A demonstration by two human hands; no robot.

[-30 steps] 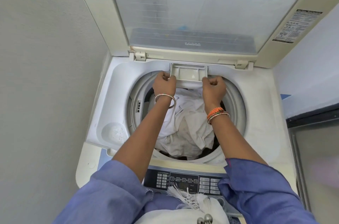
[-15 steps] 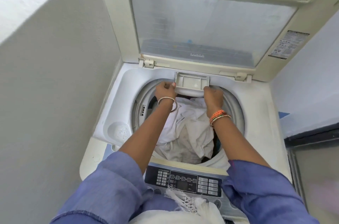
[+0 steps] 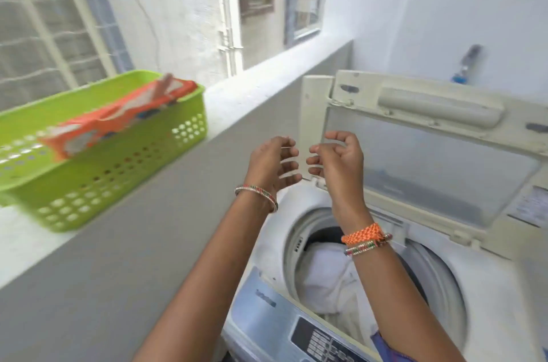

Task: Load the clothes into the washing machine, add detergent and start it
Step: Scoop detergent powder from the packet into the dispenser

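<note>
At the centre of the head view, I see both hands raised in the air above the back left corner of the washing machine (image 3: 486, 281), facing each other and close together but not touching. My reading of the left hand (image 3: 271, 164) is that its fingers (image 3: 289, 154) are loosely curled and spread, and hold nothing; a thin bangle circles its wrist. The right hand (image 3: 341, 158) mirrors it, its fingers (image 3: 315, 160) loosely curled and holding nothing, with an orange woven band and a beaded bangle on the wrist.

Below the forearms the top-loading drum stands open, and white clothes (image 3: 332, 278) lie inside it, filling the visible part of the tub. The lid (image 3: 421, 154) is raised upright behind the hands. A control panel (image 3: 320, 341) with rows of small buttons runs along the near edge of the machine.

To the left, a green perforated basket (image 3: 118, 160) sits on a pale ledge (image 3: 252, 89) that runs beside the machine, well apart from both hands. An orange and white detergent packet (image 3: 118, 121) lies inside the basket, leaning along its length; motion blur hides its print. Barred windows (image 3: 44, 23) show beyond the ledge.
</note>
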